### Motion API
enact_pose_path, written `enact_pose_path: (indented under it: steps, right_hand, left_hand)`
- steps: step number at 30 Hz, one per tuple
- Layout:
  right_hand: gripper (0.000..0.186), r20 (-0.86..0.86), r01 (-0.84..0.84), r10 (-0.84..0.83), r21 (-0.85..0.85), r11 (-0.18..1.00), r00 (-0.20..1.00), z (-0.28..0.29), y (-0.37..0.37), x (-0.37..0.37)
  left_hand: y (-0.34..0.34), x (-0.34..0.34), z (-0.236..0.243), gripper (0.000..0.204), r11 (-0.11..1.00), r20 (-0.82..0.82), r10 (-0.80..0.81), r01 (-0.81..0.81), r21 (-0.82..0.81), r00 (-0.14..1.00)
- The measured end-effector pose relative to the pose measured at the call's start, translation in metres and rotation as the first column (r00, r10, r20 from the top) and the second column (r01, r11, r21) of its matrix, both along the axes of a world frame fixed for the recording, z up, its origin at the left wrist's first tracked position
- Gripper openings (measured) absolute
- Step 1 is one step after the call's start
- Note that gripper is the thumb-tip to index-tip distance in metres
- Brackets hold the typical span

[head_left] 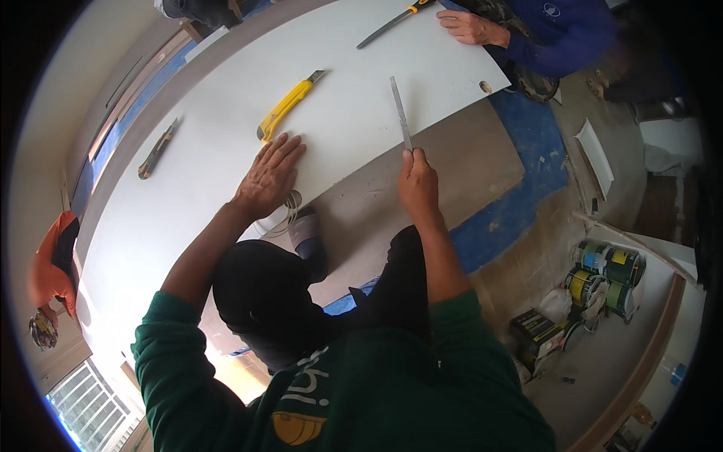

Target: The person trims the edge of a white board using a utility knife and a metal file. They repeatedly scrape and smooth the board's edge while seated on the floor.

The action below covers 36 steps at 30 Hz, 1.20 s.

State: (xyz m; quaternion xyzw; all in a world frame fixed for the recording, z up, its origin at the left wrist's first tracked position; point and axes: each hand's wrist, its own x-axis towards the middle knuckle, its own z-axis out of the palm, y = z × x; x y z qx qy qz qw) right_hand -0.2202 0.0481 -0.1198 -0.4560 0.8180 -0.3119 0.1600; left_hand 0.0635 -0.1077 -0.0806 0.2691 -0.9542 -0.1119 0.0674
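Note:
My left hand [269, 177] lies flat on a long white panel [203, 162], fingers stretched out and holding nothing. Just beyond its fingertips is a large yellow utility knife [288, 105] with its blade out. A slimmer grey utility knife [158, 151] rests farther left. My right hand [419, 182] is closed round the lower end of a narrow grey metal file [400, 113], which points away from me over the panel's near edge. Another file [385, 27], with a yellow and black handle, lies at the far end of the panel.
At the far right, another person's hand [473, 29] rests on the panel near a round hole [486, 87]. A person in orange [54, 260] is at the far left. Blue sheeting [520, 188] covers part of the floor; wire spools [606, 271] and a dark box [536, 331] sit lower right.

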Motion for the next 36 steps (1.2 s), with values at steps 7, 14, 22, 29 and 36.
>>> enact_pose_path:
  steps: [7, 14, 22, 29, 36]
  right_hand:
    - [0.022, 0.110, -0.138, 0.124, 0.135, 0.981, 0.986, -0.005, 0.091, 0.081]
    - [0.022, -0.034, 0.021, -0.022, -0.020, 1.000, 0.999, -0.006, -0.010, 0.003]
    - [0.024, 0.055, -0.154, 0.145, 0.232, 0.960, 0.988, -0.009, 0.091, 0.066]
    - [0.024, -0.006, -0.002, 0.003, 0.146, 0.989, 1.000, 0.009, 0.008, 0.005]
    - [0.025, 0.005, -0.145, 0.152, 0.338, 0.930, 0.988, 0.028, 0.052, 0.062]
  left_hand:
    - [-0.008, -0.055, 0.031, 0.039, 0.973, 0.164, -0.123, 0.087, 0.212, 0.979]
    - [-0.018, -0.073, 0.005, 0.045, 0.994, -0.030, -0.088, 0.090, 0.059, 0.996]
    - [-0.018, -0.065, -0.007, 0.048, 1.000, -0.067, -0.015, 0.016, 0.014, 0.998]
    - [-0.017, -0.066, -0.016, 0.047, 0.998, -0.082, 0.062, -0.063, -0.011, 0.995]
    - [-0.023, -0.063, -0.016, 0.044, 0.996, -0.171, 0.092, -0.094, -0.002, 0.981]
